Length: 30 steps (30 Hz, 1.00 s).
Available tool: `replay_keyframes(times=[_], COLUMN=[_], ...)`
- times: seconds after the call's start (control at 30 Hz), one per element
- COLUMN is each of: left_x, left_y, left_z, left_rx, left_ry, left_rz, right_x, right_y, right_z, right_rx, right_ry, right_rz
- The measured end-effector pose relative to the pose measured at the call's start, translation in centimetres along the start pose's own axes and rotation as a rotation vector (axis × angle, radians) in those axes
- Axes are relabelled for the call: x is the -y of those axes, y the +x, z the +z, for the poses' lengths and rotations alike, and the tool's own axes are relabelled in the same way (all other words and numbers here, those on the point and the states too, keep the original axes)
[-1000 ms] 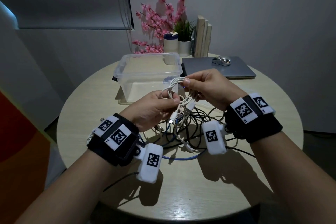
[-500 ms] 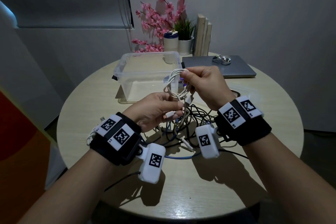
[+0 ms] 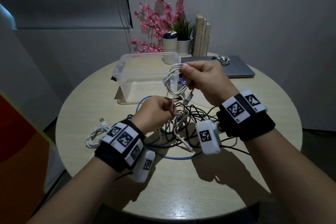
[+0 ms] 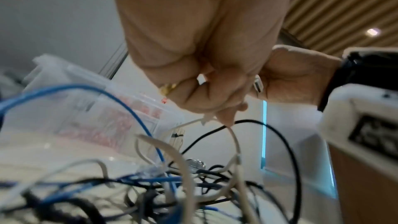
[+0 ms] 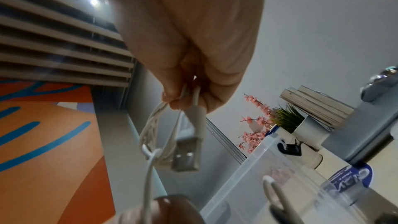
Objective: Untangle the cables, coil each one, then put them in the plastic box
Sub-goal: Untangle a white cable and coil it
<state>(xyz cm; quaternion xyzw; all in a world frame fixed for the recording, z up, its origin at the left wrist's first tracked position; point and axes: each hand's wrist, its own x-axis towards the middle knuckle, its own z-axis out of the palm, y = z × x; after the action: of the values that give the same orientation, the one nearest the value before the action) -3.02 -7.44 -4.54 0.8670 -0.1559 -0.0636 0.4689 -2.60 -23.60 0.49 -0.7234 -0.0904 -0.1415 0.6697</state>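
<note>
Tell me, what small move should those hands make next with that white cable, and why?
Probably the left hand should wind another loop onto the white cable coil that the right hand pinches. Its tail runs down through the left hand into the tangled pile, so it isn't ready for the plastic box.

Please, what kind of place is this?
Probably a small office or meeting corner: a round table bears a closed laptop with a mouse on it, with upright books and a potted plant behind.
</note>
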Motion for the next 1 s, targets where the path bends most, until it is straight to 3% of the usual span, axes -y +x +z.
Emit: replay_keyframes(times=[0.13, 0.3, 0.53, 1.0], left_x=[-0.9, -1.5, -2.4, -3.0], left_y=[-0.1, -0.3, -0.2, -0.3], left_z=[-0.2, -1.5, -0.9, -0.5], left_rx=[0.009, 0.114, -0.042, -0.126], left_ry=[-0.415, -0.681, -0.651, -0.749], left_rz=[-0.092, -0.061, 0.002, 0.072], right_x=[-0.2, -0.4, -0.6, -0.8], right_y=[-0.1, -0.3, -0.4, -0.3], right_z=[-0.2, -0.3, 0.0, 0.5], right_rx=[0.015, 0.023, 0.090, 0.046], right_ry=[0.012, 0.017, 0.018, -0.011], right_rz=[0.027, 0.032, 0.056, 0.070])
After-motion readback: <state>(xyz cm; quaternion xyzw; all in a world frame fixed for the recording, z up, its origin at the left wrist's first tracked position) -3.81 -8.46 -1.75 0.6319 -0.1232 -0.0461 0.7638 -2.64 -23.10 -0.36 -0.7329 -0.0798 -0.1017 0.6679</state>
